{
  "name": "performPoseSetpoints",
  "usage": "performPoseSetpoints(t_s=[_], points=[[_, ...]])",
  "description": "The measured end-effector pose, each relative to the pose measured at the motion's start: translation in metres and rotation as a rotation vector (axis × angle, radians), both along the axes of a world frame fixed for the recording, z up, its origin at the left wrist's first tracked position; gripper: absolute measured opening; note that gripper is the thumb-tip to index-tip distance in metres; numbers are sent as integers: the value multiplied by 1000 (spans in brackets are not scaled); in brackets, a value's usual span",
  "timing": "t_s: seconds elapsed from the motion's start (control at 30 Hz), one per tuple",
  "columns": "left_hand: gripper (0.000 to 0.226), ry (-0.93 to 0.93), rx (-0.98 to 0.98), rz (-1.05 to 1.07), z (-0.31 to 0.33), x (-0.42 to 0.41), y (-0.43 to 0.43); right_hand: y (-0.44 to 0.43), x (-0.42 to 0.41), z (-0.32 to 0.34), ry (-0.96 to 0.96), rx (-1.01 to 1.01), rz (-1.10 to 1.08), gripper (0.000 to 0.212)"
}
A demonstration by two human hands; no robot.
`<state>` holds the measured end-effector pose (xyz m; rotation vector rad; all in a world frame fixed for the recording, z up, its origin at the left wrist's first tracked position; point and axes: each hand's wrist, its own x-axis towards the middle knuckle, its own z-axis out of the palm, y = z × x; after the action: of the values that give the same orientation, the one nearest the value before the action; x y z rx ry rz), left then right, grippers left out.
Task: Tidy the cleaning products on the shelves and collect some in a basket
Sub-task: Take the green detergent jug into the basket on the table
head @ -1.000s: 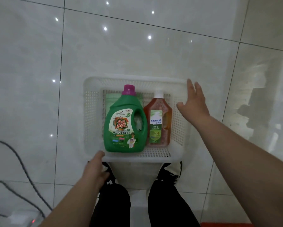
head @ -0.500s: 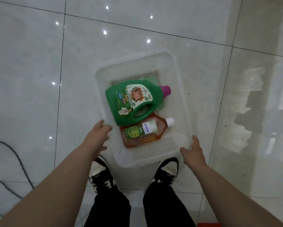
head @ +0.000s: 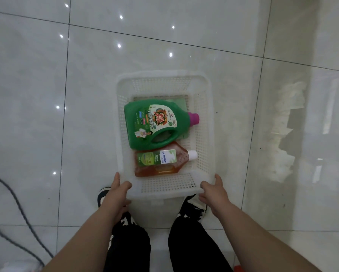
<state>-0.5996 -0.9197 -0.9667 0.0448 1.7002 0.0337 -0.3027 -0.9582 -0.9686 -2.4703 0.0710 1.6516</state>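
Both hands are on the basket (head: 164, 85), at its near corners. The left hand (head: 116, 190) grips the near-left corner with the thumb over the rim. The right hand (head: 213, 190) does the same at the near-right corner. The basket sits low in front of the person's shoes (head: 104, 195). I can't tell from here whether it's clear of the floor (head: 27, 114) or resting on it.

Contents, both lying on their sides with caps toward the basket's right wall:
- green detergent jug (head: 155, 124): mid-basket, moulded handle, magenta cap, glossy label
- amber bottle (head: 157, 161): near side, touching the jug, clear flat-sided plastic, white cap
- flat green pad (head: 177, 103): under the jug toward the far wall, probably a cloth or sponge

Handling guess: the basket is thin white perforated plastic, so it will flex. The jug looks full, so it's the heavy item, and it sits left of centre. Gripping only the near rim puts the load out front, so expect the far end to sag. Holding the long sides mid-length or supporting it underneath would be better. The bottles are smooth and loose, so they'll slide if the basket tilts.

There's a dark cable (head: 17, 203) on the floor, well left of the basket.
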Motion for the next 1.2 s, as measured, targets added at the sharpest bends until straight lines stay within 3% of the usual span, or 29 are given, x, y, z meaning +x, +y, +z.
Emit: performPoseSetpoints(t_s=[0.37, 0.7, 0.83, 1.07, 1.2], points=[[82, -64, 61, -182, 6, -8, 94, 72, 13, 15, 199, -56, 36, 89], [85, -47, 93, -328, 18, 23, 250, 168, 14, 9, 175, 26, -129, 60], [84, -63, 133, -374, 15, 36, 306, 202, 12, 11, 158, -30, -177, 50], [88, -101, 92, -593, 21, 74, 418, 257, 18, 17, 218, -66, -364, 38], [93, -105, 97, -741, 23, 116, 473, 282, 19, 5, 163, 34, -584, 39]])
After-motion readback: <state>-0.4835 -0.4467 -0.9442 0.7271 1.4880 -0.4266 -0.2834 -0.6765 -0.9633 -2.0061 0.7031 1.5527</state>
